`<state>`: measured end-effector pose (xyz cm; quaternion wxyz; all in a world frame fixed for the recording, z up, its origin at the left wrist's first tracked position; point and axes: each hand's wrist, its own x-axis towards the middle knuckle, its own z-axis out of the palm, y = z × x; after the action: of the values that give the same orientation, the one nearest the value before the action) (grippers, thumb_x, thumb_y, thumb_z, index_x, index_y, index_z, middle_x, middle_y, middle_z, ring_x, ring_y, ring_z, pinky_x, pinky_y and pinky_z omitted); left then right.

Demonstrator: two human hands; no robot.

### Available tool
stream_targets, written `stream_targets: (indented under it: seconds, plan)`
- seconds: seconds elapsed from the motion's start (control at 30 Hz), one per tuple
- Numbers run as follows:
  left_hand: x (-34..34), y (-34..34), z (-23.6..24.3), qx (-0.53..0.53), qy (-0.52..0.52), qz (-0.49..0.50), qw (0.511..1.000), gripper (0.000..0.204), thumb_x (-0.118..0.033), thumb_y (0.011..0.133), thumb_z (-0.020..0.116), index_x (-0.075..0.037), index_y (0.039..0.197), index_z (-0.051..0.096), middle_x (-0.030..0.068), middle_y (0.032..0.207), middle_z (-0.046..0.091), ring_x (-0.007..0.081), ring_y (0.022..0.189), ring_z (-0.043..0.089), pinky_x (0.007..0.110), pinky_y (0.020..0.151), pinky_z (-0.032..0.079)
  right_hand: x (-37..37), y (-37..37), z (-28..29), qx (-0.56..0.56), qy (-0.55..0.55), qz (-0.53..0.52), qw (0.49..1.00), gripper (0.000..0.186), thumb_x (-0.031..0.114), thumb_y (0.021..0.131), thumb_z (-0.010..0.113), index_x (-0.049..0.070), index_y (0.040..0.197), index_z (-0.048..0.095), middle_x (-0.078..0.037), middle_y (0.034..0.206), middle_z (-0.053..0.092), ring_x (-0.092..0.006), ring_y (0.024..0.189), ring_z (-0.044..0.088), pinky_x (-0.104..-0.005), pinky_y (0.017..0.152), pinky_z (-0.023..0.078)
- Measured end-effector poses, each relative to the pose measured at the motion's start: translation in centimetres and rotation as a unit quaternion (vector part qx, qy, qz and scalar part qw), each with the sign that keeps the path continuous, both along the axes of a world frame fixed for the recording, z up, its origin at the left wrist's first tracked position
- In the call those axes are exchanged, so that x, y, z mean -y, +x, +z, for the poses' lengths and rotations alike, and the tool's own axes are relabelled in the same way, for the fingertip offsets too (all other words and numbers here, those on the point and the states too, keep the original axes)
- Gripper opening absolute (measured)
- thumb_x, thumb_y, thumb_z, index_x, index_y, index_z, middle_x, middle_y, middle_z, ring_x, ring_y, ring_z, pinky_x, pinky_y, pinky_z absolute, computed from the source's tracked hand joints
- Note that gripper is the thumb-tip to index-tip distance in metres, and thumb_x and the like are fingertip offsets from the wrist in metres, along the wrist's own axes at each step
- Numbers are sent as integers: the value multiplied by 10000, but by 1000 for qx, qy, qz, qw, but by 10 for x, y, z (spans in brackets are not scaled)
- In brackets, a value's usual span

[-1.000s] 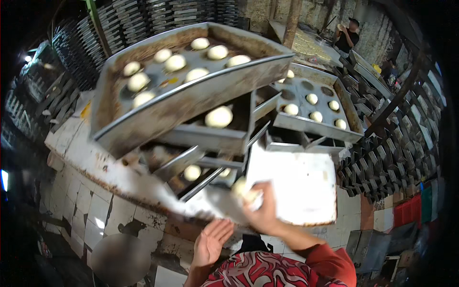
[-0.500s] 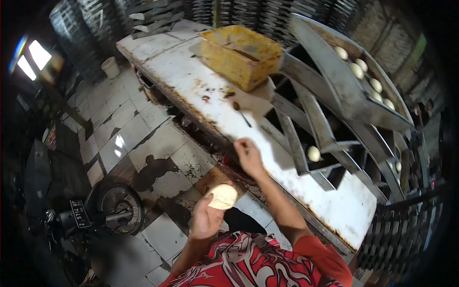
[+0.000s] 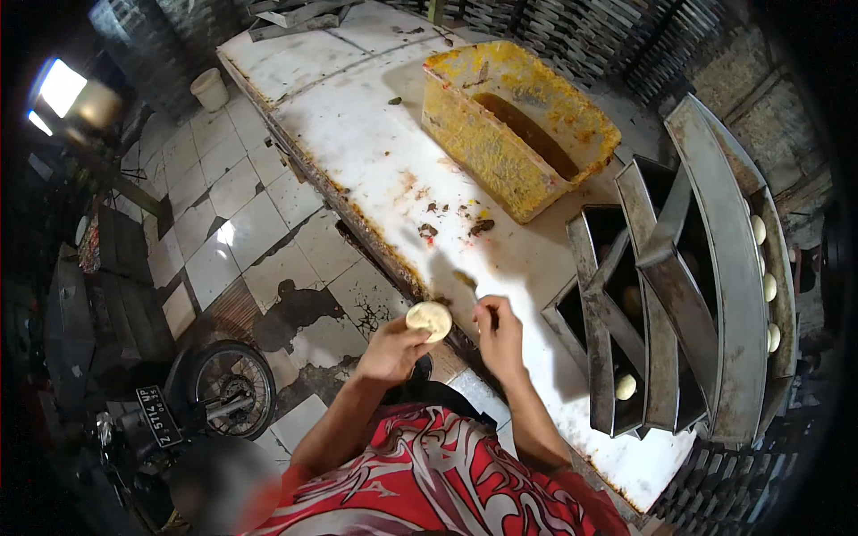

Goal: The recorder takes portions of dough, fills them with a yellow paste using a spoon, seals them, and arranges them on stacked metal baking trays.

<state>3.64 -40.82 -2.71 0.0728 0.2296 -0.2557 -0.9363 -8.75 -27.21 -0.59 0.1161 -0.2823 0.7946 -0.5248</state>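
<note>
My left hand (image 3: 394, 352) is closed on a flattened round of pale dough (image 3: 430, 321), held up beside the table's near edge. The dough's face shows a slightly uneven surface. Just to its right, my right hand (image 3: 500, 336) pinches the handle of a small spoon (image 3: 465, 280). Its brownish bowl points away from me, above the white tabletop (image 3: 357, 134). Farther back on the table stands a yellow, smeared plastic tub (image 3: 487, 147), with brown filling or liquid (image 3: 527, 134) inside.
Stacked metal trays (image 3: 728, 295) stand at the right, with several pale dough balls (image 3: 769, 287) in the top one and a dough ball (image 3: 626, 387) lower down. Dark crumbs (image 3: 482, 227) lie near the tub. A motorcycle wheel (image 3: 234, 386) is at lower left, a pail (image 3: 209, 90) farther back.
My right hand has picked up the spoon that lay on the table. My left hand has brought the dough round closer to it. The view has shifted.
</note>
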Motion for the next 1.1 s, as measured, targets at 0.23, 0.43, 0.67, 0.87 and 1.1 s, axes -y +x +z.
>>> stream_targets:
  seconds: [0.23, 0.43, 0.67, 0.87, 1.1]
  plan:
    - [101, -55, 45, -54, 78, -177, 980, 409, 71, 750, 488, 93, 1158, 474, 187, 1132, 571, 266, 1043, 582, 394, 950, 464, 26, -4, -40, -265, -57, 6, 962, 238, -136, 735, 581, 1, 923, 530, -154, 854, 486, -293, 726, 516, -327, 636, 457]
    - [147, -85, 38, -64, 126, -277, 950, 473, 49, 727, 456, 110, 1195, 437, 207, 1164, 546, 280, 1062, 572, 419, 911, 487, -7, -7, -70, -66, 80, -188, 977, 125, -30, 806, 590, 14, 921, 569, -123, 836, 513, -251, 703, 490, -315, 612, 418]
    - [78, -100, 23, -75, 201, -398, 892, 503, 12, 745, 475, 12, 1247, 431, 205, 1130, 555, 270, 1009, 577, 367, 825, 503, -17, 9, -14, -225, 239, -369, 870, 213, 179, 825, 627, 65, 1005, 626, -117, 978, 552, -295, 915, 507, -395, 781, 391]
    - [-25, -87, 34, -69, 88, -568, 815, 445, -18, 691, 466, 6, 1136, 450, 176, 974, 577, 258, 881, 592, 369, 731, 523, -80, 37, 74, 273, -51, -160, 947, 244, 191, 910, 555, 4, 1060, 603, 12, 792, 575, -47, 709, 491, -204, 608, 414]
    - [-187, -27, 24, 61, 77, -563, 820, 332, -14, 750, 442, 2, 1073, 518, 146, 930, 610, 237, 774, 619, 318, 675, 534, -213, 136, 66, -83, 130, -195, 968, 122, 33, 779, 634, 19, 882, 571, -108, 828, 551, -306, 761, 547, -361, 666, 458]
